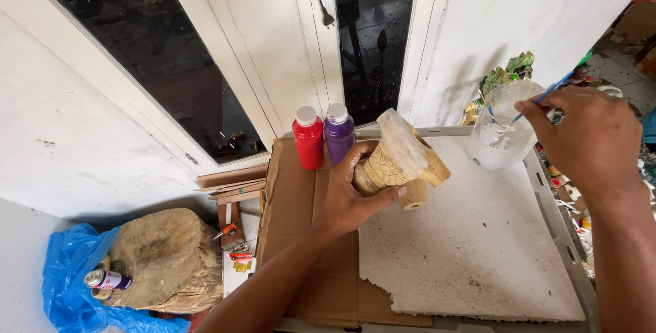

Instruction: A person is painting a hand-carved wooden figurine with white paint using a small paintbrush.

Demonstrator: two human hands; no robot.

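Currently, left hand [352,200] is curled around a carved wooden piece [400,159], fingers wrapped over the patterned side and thumb pressed along its lower edge; the piece is held tilted above the work surface, its flat pale top face turned up and to the right. Right hand [591,135] is closed in a pinch on a thin blue-handled paintbrush [547,94], the brush end dipped into a clear plastic cup [504,131] holding white paint, just left of the fingertips.

Beneath and right of the left hand: a white foam sheet [471,251], speckled with dirt, lying in a grey tray [557,227]. Under the left wrist: flattened brown cardboard [307,237]. Just beyond the left hand's knuckles stand two bottles with white caps, touching side by side: a red bottle [309,138] and a purple bottle [339,133].

Well left of the left forearm: a rough wooden stump [167,258] on a blue plastic bag [68,278], with a spray can [108,279] lying against it. Behind the cup, a green-and-gold painted carving [506,77] leans at the white wall.
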